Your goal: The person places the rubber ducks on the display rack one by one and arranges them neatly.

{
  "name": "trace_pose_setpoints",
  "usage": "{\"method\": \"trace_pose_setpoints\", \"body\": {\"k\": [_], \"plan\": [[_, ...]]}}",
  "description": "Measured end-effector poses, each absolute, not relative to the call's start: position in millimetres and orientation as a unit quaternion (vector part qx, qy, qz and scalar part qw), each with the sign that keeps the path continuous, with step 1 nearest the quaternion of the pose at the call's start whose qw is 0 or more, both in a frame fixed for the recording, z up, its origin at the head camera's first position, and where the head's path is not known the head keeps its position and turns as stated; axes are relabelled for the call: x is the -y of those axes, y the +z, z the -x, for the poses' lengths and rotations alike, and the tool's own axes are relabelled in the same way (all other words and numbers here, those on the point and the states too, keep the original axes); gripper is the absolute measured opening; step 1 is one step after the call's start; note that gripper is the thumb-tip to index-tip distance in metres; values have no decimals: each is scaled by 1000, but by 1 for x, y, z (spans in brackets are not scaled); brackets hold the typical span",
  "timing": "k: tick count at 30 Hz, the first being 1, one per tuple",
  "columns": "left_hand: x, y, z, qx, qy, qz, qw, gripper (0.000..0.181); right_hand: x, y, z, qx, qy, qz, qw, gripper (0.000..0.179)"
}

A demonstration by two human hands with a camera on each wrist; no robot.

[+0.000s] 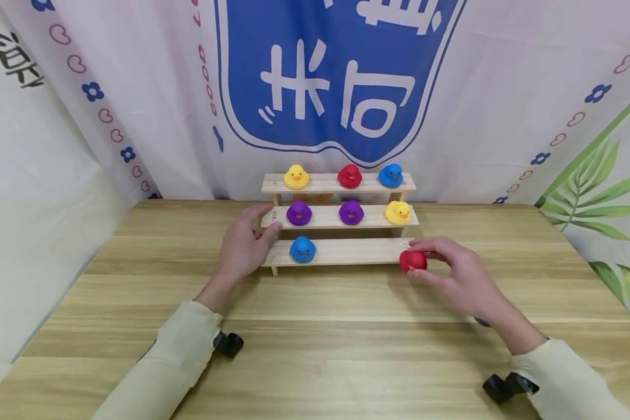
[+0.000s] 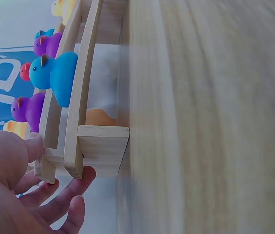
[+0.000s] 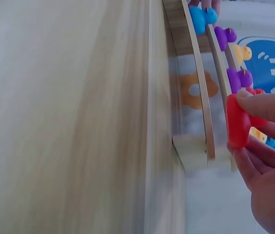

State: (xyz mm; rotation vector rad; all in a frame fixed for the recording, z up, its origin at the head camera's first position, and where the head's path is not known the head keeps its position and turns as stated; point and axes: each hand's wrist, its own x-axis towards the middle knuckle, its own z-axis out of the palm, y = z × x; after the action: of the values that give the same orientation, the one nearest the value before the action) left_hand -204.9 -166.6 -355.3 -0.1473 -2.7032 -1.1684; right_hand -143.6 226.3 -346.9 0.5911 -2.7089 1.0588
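Note:
Between thumb and fingers, my right hand (image 1: 459, 274) pinches a red rubber duck (image 3: 238, 122) at the right end of a three-tier wooden stand's bottom shelf (image 1: 357, 252). In the right wrist view this duck overlaps the shelves. My left hand (image 1: 245, 245) grips the stand's left end, its thumb against the middle shelf (image 2: 54, 122) and its fingers around the end. A blue duck (image 1: 303, 249) sits toward the left of the bottom shelf. Along the middle shelf stand a purple duck (image 1: 299, 213), another purple duck (image 1: 351, 213) and a yellow duck (image 1: 398, 213).
On the top shelf (image 1: 322, 182) sit a yellow duck (image 1: 296, 177), a red duck (image 1: 350, 176) and a blue duck (image 1: 391, 175). The stand is on a wood-grain table (image 1: 315, 350), close to a printed curtain (image 1: 163, 116) behind it.

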Motion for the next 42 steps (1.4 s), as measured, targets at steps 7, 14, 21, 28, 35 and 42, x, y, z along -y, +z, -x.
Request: {"method": "trace_pose_setpoints", "body": {"k": [7, 14, 21, 28, 35, 42], "plan": [[167, -357, 204, 913, -393, 52, 98, 52, -206, -352, 151, 896, 377, -223, 81, 35], [167, -358, 204, 913, -392, 54, 100, 52, -188, -353, 156, 888, 393, -231, 59, 38], [167, -358, 203, 915, -389, 50, 97, 52, -172, -358, 165, 885, 400, -232, 46, 38], [166, -357, 203, 915, -390, 50, 96, 52, -158, -362, 171, 878, 417, -233, 28, 38], [166, -356, 204, 913, -391, 53, 99, 52, -147, -360, 174, 886, 409, -218, 17, 41], [166, -356, 204, 914, -389, 55, 103, 52, -139, -360, 176, 896, 389, -213, 26, 41]]}}
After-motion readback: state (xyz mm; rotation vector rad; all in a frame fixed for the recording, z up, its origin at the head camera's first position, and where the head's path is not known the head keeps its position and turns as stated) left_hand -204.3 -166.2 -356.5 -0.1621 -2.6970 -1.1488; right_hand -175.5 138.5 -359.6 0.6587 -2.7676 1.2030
